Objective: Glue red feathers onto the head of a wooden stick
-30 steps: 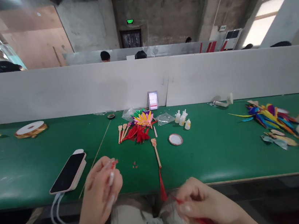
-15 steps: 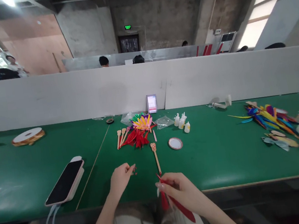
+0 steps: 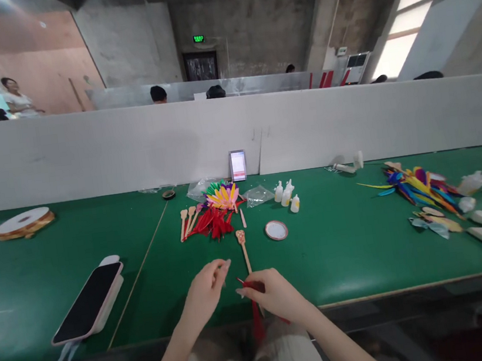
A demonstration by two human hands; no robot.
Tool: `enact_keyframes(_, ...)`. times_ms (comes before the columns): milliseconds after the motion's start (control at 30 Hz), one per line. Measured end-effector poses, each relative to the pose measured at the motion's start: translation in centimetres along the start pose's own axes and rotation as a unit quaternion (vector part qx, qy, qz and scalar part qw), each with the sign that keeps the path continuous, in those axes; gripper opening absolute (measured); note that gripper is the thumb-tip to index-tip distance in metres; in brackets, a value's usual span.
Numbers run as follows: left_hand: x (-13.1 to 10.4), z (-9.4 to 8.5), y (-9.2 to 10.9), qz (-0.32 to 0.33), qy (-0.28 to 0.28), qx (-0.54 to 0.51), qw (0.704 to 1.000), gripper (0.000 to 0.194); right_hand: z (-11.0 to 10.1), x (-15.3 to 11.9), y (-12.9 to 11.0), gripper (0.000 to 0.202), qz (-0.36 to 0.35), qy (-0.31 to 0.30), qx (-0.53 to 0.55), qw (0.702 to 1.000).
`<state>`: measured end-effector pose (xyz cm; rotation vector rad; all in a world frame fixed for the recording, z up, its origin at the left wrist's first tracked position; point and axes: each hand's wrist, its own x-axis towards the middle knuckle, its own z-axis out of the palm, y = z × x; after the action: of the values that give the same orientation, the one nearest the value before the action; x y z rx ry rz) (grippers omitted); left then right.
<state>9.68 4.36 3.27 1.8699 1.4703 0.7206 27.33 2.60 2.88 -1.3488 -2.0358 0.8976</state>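
Observation:
My right hand [image 3: 274, 294] pinches a red feather [image 3: 246, 284] at the table's front edge. Just left of it, my left hand [image 3: 208, 285] is raised over the green table with thumb and fingertips close together; whether anything small is between them I cannot make out. A wooden stick with a decorated, paw-like head [image 3: 240, 237] lies upright in view, its lower end passing behind my right hand. Another red feather [image 3: 257, 320] hangs below that hand. Beyond lie a pile of red feathers [image 3: 217, 222], pink and yellow feathers [image 3: 224, 197] and several wooden sticks [image 3: 183, 225].
A white round dish [image 3: 276, 230] and small white bottles [image 3: 285, 196] stand right of centre. At the left are a phone on a thick case [image 3: 89, 301] and a ribbon roll [image 3: 24, 221]. Colourful feathers [image 3: 424, 189] lie right, before a white partition [image 3: 130, 147].
Both hands have drawn closer together. My right hand has turned, and the red feather's long part is now mostly hidden behind it. The camera view has shifted slightly right.

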Motion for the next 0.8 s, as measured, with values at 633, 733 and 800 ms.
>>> enact_keyframes(633, -2.3, -1.5, -6.0, -0.263, 0.302, 0.111, 0.910, 0.039, -14.7, 9.1, 17.9, 0.076, 0.345, 0.276, -0.148, 0.885)
enact_keyframes(733, -2.2, -3.4, -9.0, -0.279, 0.336, 0.148, 0.887, 0.036, -15.1, 11.3, 19.5, 0.084, 0.354, 0.255, -0.159, 0.886)
enact_keyframes(800, -2.3, -4.3, -11.3, -0.285, 0.312, 0.162, 0.892, 0.033, -14.9, 12.8, 20.0, 0.081, 0.354, 0.243, -0.164, 0.888)
